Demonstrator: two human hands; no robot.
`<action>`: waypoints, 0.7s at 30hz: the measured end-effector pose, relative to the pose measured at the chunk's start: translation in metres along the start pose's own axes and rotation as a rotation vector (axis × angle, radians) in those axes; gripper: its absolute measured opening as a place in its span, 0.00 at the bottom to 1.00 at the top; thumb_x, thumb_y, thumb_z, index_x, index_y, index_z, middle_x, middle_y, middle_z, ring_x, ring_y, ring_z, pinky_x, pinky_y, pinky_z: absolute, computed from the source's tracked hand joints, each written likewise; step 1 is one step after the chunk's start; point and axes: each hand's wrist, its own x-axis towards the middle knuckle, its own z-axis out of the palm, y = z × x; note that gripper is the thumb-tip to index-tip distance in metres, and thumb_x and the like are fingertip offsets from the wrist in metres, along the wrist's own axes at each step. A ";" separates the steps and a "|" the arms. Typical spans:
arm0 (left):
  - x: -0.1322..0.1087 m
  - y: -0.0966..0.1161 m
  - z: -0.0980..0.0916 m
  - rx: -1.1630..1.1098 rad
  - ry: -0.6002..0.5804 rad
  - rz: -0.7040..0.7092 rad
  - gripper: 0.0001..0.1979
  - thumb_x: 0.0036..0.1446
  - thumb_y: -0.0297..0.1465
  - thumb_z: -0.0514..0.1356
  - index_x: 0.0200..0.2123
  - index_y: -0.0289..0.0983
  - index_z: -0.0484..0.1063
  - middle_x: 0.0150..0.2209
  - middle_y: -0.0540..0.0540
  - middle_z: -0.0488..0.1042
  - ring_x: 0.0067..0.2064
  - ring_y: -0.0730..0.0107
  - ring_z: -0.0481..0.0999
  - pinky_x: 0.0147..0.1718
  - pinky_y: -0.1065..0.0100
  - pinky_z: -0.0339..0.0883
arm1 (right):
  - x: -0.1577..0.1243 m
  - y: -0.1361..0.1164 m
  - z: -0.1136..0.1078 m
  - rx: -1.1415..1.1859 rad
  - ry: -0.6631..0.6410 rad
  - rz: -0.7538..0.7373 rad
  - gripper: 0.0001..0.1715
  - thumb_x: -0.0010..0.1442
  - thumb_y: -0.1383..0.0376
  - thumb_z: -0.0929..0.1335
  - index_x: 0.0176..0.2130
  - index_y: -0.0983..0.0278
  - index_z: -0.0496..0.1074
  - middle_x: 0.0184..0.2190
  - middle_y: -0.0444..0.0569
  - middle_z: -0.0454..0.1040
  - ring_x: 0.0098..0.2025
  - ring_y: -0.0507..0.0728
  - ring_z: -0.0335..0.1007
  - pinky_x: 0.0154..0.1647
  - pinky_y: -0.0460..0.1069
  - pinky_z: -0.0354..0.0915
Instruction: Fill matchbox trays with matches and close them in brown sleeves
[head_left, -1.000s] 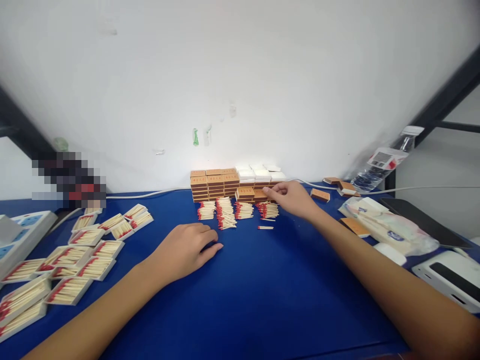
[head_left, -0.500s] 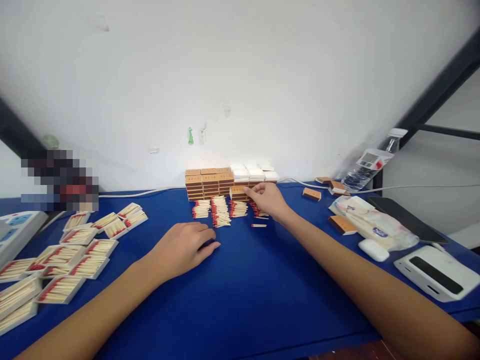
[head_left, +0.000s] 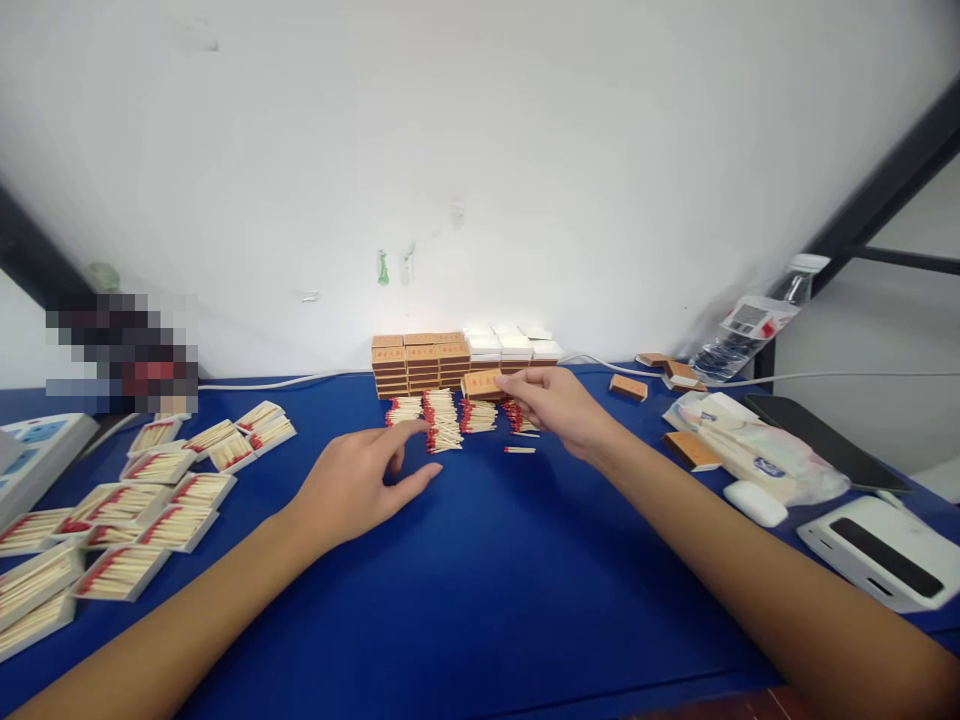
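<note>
Matches (head_left: 442,418) with red heads and wooden sticks lay in piles on the blue tabletop (head_left: 487,580) near the left hand (head_left: 352,482), its thumb and fingers apart, while I saw the right hand (head_left: 561,405) pinching an orange-brown cardboard matchbox (head_left: 481,384) in front of similar stacked boxes (head_left: 421,368).
</note>
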 end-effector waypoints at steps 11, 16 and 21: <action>-0.002 0.010 -0.002 -0.115 -0.047 -0.021 0.14 0.63 0.44 0.66 0.44 0.40 0.76 0.30 0.52 0.73 0.30 0.69 0.73 0.29 0.68 0.62 | -0.048 -0.002 0.033 0.044 -0.462 0.001 0.22 0.59 0.48 0.75 0.31 0.63 0.73 0.23 0.41 0.71 0.22 0.49 0.62 0.24 0.47 0.56; 0.000 0.003 -0.004 -0.089 -0.026 -0.019 0.14 0.64 0.42 0.64 0.47 0.40 0.77 0.30 0.52 0.73 0.30 0.69 0.73 0.30 0.67 0.63 | -0.037 0.004 0.022 -0.308 -0.249 -0.297 0.19 0.68 0.51 0.68 0.32 0.61 0.73 0.25 0.44 0.75 0.26 0.53 0.66 0.29 0.49 0.59; 0.002 -0.006 -0.017 0.063 -0.019 0.006 0.16 0.65 0.43 0.61 0.48 0.39 0.78 0.38 0.47 0.77 0.35 0.65 0.77 0.33 0.65 0.66 | -0.002 0.011 -0.021 -0.765 0.243 -0.561 0.15 0.69 0.58 0.67 0.32 0.61 0.73 0.25 0.46 0.75 0.27 0.55 0.67 0.30 0.50 0.56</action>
